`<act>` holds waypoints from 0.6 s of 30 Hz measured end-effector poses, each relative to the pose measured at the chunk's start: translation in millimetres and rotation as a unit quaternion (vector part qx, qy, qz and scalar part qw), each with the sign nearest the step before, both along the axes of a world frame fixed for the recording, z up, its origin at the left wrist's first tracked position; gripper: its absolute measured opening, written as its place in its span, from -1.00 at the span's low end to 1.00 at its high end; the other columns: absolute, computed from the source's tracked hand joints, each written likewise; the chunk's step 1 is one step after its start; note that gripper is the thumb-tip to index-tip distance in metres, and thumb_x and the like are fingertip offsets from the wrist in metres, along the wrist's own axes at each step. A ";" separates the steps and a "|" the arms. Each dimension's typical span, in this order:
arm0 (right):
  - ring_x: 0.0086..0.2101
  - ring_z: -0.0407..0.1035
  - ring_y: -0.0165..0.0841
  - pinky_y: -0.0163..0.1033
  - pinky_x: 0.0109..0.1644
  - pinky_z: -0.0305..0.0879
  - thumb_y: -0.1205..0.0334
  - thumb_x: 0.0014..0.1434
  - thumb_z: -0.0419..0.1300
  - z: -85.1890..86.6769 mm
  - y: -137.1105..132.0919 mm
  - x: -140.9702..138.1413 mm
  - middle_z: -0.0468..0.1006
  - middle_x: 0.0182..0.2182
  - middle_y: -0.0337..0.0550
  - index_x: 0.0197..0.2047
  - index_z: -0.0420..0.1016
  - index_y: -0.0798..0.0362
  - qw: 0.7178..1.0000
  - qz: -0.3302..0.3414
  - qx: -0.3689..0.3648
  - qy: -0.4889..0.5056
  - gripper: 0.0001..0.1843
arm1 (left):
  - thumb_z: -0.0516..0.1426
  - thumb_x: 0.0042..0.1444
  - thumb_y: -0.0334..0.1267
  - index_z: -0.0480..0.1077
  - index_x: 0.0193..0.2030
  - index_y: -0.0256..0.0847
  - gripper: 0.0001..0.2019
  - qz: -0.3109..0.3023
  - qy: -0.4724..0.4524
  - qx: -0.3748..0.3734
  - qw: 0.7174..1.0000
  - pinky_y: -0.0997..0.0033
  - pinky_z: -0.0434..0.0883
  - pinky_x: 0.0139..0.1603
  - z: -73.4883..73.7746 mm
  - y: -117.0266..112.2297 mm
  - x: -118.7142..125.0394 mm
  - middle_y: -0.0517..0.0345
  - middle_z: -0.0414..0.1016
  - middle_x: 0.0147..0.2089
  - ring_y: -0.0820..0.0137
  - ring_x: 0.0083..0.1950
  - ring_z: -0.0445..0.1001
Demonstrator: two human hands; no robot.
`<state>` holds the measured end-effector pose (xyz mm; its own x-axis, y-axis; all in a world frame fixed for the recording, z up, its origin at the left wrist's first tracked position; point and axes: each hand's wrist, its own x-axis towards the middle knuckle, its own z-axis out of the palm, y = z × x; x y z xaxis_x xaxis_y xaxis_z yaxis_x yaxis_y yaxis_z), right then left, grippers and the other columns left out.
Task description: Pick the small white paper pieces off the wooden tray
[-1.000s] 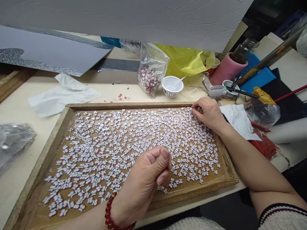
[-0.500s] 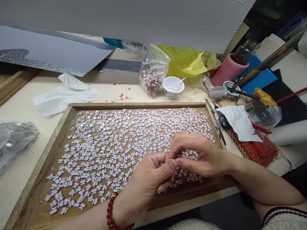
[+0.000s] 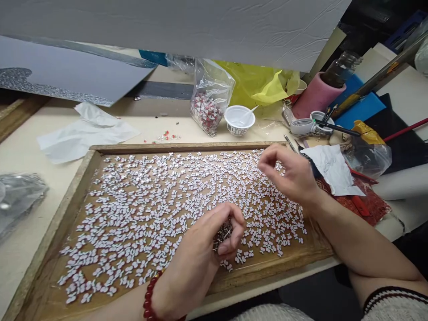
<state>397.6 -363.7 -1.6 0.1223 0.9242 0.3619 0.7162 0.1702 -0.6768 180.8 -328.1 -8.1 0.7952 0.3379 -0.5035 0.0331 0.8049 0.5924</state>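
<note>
My left hand (image 3: 202,247), with a dark red bead bracelet (image 3: 149,296) on the wrist, is cupped above the near middle of a wooden-framed tray (image 3: 182,146). Its curled fingers hold a cluster of small metal pieces (image 3: 223,234), thin and pin-like, partly hidden in the palm. Many small white pieces shaped like paired petals (image 3: 140,214) lie scattered over the tray's brown surface. Over the tray's far right part, my right hand (image 3: 290,174) has thumb and forefinger pinched together. Whatever may be between those fingertips is too small to make out.
Behind the tray stand a bag of red and silver pieces (image 3: 207,109) and a white cup with a spoon (image 3: 239,122). White tissue (image 3: 88,131) lies at the left. On the right are a pink roll (image 3: 317,96), crumpled paper (image 3: 332,169) and a red pouch (image 3: 372,207).
My right hand has parted from my left and moved up and right over the tray's far side. My left fingers have loosened, showing the metal pieces in the palm.
</note>
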 end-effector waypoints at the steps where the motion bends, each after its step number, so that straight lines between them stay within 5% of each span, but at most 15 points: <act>1: -0.36 0.30 -0.37 -0.21 -0.25 0.27 0.32 0.20 0.12 -5.2 4.2 14.1 0.43 -0.41 -0.17 -0.34 0.34 0.03 0.994 -0.068 0.017 -0.080 -0.93 | 0.00 0.30 -0.17 0.37 -0.32 -0.21 -0.77 0.011 0.004 -0.010 1.000 0.51 0.07 -0.48 1.0 -0.2 0.1 0.30 0.23 -0.51 0.55 -0.53 0.00; 6: -0.30 0.31 -0.26 -0.13 -0.17 0.23 0.33 0.16 0.10 -32.8 18.9 64.3 0.45 -0.38 -0.09 -0.37 0.33 0.03 0.955 -0.167 -0.024 -0.243 -0.94 | 0.06 0.28 -0.26 0.37 -0.20 -0.21 -0.89 0.034 0.002 -0.007 0.999 0.55 0.05 -0.49 2.5 -2.3 1.4 0.29 0.26 -0.44 0.57 -0.51 -0.01; 18: -0.23 0.32 -0.19 -0.12 -0.13 0.15 0.30 0.19 0.08 -41.0 21.8 62.8 0.52 -0.31 -0.04 -0.35 0.38 0.04 0.928 -0.157 -0.075 -0.329 -0.92 | 0.07 0.26 -0.13 0.38 -0.36 -0.25 -0.74 -0.014 0.011 0.022 1.000 0.52 -0.12 -0.58 -0.4 -0.1 0.7 0.32 0.18 -0.60 0.57 -0.58 -0.12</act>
